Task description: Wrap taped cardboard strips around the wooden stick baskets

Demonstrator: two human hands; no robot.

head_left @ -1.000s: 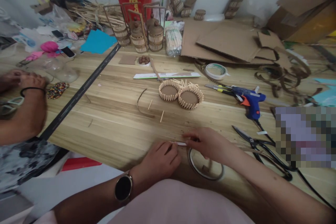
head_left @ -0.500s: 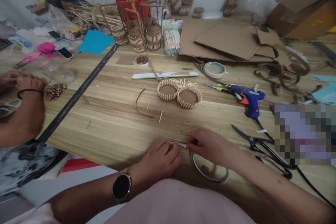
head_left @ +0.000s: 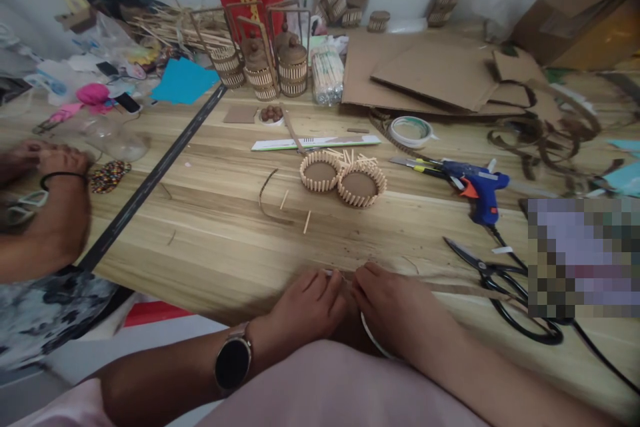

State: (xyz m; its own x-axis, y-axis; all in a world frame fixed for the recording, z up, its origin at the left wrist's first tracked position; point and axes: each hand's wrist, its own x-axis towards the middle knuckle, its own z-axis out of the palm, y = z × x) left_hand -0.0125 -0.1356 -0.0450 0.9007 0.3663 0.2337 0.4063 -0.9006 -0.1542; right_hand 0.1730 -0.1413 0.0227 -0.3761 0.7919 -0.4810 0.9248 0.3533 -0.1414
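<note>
At the table's near edge, my left hand (head_left: 313,303), with a watch on its wrist, is closed, its fingertips pinching one end of a narrow strip with a whitish bit showing. My right hand (head_left: 387,307) is closed on the same strip close beside it. From under the right hand a brown cardboard strip (head_left: 450,288) runs right, over the scissors' handles. A roll of tape (head_left: 373,337) lies below my right hand, mostly hidden by it. Farther in stand two round cardboard bases ringed with short sticks, a left one (head_left: 319,172) and a right one (head_left: 361,185).
Black-handled scissors (head_left: 500,280) and a blue glue gun (head_left: 477,187) lie at right. Behind are a tape roll (head_left: 411,132), a white ruler-like strip (head_left: 315,143), cardboard sheets (head_left: 430,77) and small lidded baskets (head_left: 292,70). Another person's hands (head_left: 63,163) are at far left.
My right hand has come slightly left and down, covering more of the tape roll. The brown strip now stretches out to its right across the scissors.
</note>
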